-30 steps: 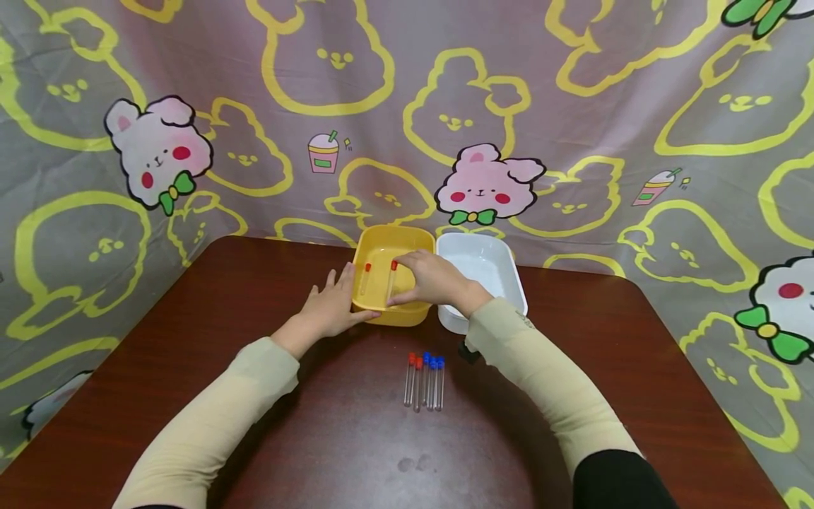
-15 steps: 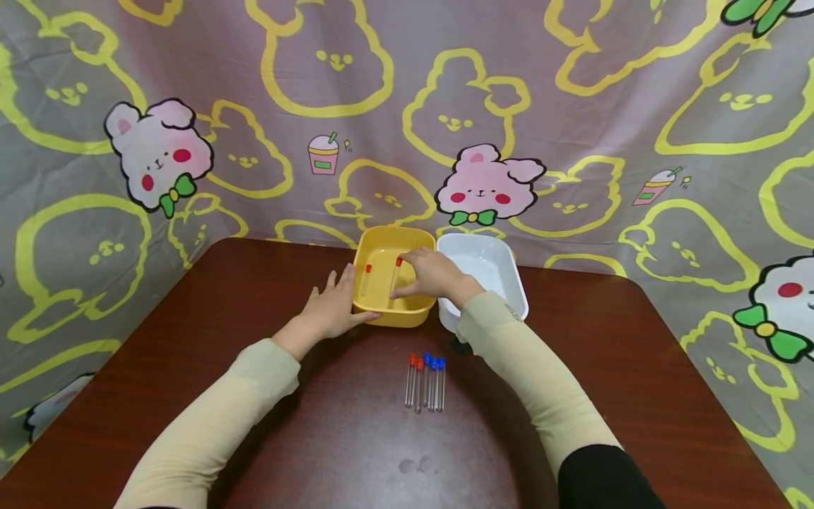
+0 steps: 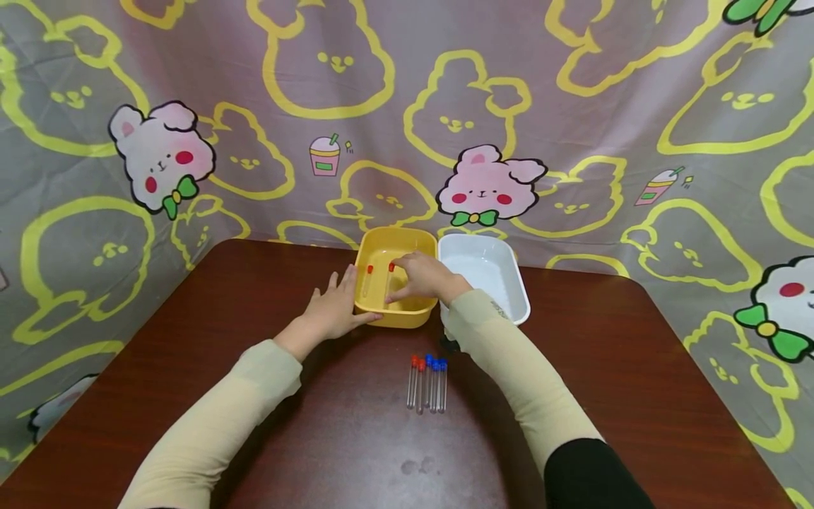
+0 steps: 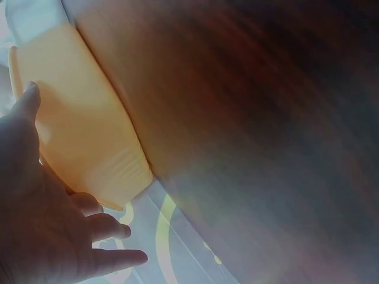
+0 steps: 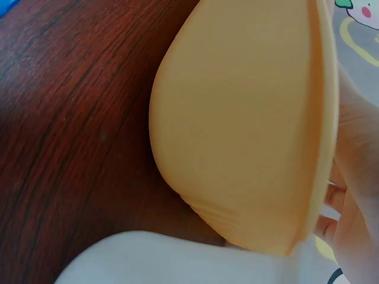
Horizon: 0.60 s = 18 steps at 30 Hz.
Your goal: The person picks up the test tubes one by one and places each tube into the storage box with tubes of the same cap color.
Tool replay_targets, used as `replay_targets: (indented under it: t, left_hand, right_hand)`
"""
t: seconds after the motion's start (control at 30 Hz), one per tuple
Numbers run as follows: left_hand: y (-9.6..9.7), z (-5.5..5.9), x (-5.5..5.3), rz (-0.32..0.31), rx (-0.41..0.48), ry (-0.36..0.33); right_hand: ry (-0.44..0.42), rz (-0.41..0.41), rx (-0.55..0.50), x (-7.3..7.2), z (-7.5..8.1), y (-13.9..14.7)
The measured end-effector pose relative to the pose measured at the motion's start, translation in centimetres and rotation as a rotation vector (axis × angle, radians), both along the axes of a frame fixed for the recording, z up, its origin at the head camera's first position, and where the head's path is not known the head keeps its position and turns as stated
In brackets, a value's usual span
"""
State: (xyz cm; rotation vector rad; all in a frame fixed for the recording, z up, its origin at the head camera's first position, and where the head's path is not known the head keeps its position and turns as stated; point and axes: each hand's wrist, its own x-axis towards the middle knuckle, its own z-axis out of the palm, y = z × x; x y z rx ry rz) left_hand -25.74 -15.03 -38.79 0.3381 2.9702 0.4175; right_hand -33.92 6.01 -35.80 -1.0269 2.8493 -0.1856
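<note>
My left hand [image 3: 328, 309] rests at the left front corner of the yellow bin [image 3: 404, 319], fingers spread, with the thumb along the front rim. My right hand [image 3: 425, 276] reaches into that bin and holds a red-capped test tube [image 3: 391, 268] between thumb and fingers, low over the bottom. Left of it, a second red-capped test tube [image 3: 369, 270] lies inside the bin. In the right wrist view the wall of the yellow bin [image 5: 237, 118] hides the fingertips and the tube. The left wrist view shows my left thumb at the rim of the yellow bin [image 4: 89, 118].
A white bin [image 3: 518, 283] stands directly right of the yellow one, partly behind my right forearm. Several test tubes [image 3: 427, 385] with red and blue caps lie side by side on the brown table [image 3: 305, 438], nearer to me. A patterned curtain [image 3: 381, 85] hangs behind.
My right hand first shifted slightly right with the red-capped test tube, then back left and a little lower in the yellow bin. My left hand has stayed in place.
</note>
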Motion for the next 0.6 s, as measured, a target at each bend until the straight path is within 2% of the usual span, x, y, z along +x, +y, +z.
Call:
replay_targets:
  t: [0.3,0.6]
  left_hand:
    - [-0.1,0.0,0.1,0.001,0.002,0.003]
    - [0.0,0.0,0.1,0.002,0.023,0.009]
  right_hand:
    - [-0.053,-0.075,-0.011,-0.9,-1.2,-0.4]
    - [-0.034,-0.105,0.011,-1.3,-1.8,-0.5]
